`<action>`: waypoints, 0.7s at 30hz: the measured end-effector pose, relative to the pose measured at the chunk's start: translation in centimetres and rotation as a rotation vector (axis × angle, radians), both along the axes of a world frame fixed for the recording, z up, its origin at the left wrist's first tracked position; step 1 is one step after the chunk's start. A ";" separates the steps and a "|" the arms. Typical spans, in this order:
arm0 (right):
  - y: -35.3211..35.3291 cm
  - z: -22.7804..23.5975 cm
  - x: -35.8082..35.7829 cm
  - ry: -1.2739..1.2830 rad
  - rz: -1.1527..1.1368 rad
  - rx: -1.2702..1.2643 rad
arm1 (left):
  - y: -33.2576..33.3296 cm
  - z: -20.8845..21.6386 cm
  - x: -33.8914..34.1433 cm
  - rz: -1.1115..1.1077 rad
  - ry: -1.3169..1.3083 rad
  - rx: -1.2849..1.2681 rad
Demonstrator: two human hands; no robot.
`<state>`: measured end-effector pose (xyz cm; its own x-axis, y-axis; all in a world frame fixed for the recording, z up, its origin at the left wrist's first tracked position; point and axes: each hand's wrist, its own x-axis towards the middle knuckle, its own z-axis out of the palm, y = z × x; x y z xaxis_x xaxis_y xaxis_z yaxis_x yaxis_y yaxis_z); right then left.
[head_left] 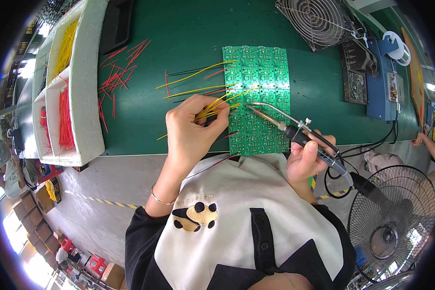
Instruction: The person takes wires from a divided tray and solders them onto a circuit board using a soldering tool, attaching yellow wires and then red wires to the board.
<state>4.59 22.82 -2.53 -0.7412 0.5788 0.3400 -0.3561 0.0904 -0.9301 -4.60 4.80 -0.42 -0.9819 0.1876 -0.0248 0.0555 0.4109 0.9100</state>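
A panel of green circuit boards (pixel 258 72) lies on the green work table, with yellow, red and black wires reaching out from its left side. My left hand (pixel 195 123) is closed round a small bunch of yellow wires (pixel 209 110), whose ends lie over the panel's middle. In my right hand (pixel 308 157) is a soldering iron (pixel 295 134) with a thin metal solder-feed tube (pixel 280 112) fixed along it. The iron's tip and the tube's end come close together above the panel, near the yellow wire ends. Whether the tip touches a pad, I cannot tell.
Loose red wires (pixel 116 79) lie left of the panel, beside a white foam box (pixel 89 96) of yellow and red wires. A black tray (pixel 117 24) sits behind them. Far right are a small fan (pixel 319 19) and a blue soldering unit (pixel 381 82); a larger fan (pixel 386 237) stands below.
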 end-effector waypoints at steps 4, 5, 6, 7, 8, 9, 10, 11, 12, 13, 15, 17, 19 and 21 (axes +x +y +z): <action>-0.1 0.1 -0.2 0.031 -0.027 -0.072 | -0.1 -0.2 0.0 -0.008 0.034 0.001; -0.1 0.0 -0.2 0.031 -0.027 -0.072 | -0.1 -0.1 0.0 -0.007 0.034 0.001; 0.0 0.0 -0.2 0.036 -0.026 -0.074 | -0.1 0.0 0.0 -0.013 0.014 0.003; 0.0 0.0 -0.2 0.042 -0.026 -0.076 | -0.1 0.1 0.0 -0.018 -0.006 0.005; 0.0 0.0 -0.2 0.043 -0.026 -0.075 | -0.1 0.4 0.0 -0.018 -0.005 0.005; 0.0 0.1 -0.2 0.048 -0.021 -0.080 | 0.0 0.6 0.0 -0.032 -0.026 0.015; -0.1 0.2 -0.2 0.054 -0.017 -0.086 | 0.0 0.8 0.0 -0.045 -0.047 0.024; -0.1 0.2 -0.2 0.056 -0.017 -0.086 | 0.0 0.8 0.0 -0.045 -0.045 0.024; -0.1 0.2 -0.2 0.064 -0.013 -0.088 | -0.1 0.6 0.0 -0.021 -0.037 0.078; -0.1 0.1 -0.2 0.071 -0.010 -0.090 | -0.1 0.5 -0.1 0.002 -0.030 0.132; 0.0 0.0 -0.1 0.069 -0.020 -0.096 | -0.6 0.7 -0.1 0.022 -0.006 0.082; 0.3 -0.3 0.1 0.064 -0.032 -0.101 | -1.5 0.7 -0.1 0.070 0.017 0.001; 0.5 -0.3 0.5 0.112 0.001 -0.118 | -2.9 0.9 0.2 0.150 0.080 -0.008; 0.4 -0.4 0.7 0.156 -0.006 -0.081 | -4.3 1.5 0.5 0.230 0.107 -0.005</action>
<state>5.27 23.25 -2.95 -0.6797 0.6132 0.4025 -0.4962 0.0197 -0.8680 -4.14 0.45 1.04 -0.9958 -0.0410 0.0815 0.0562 0.4282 0.9019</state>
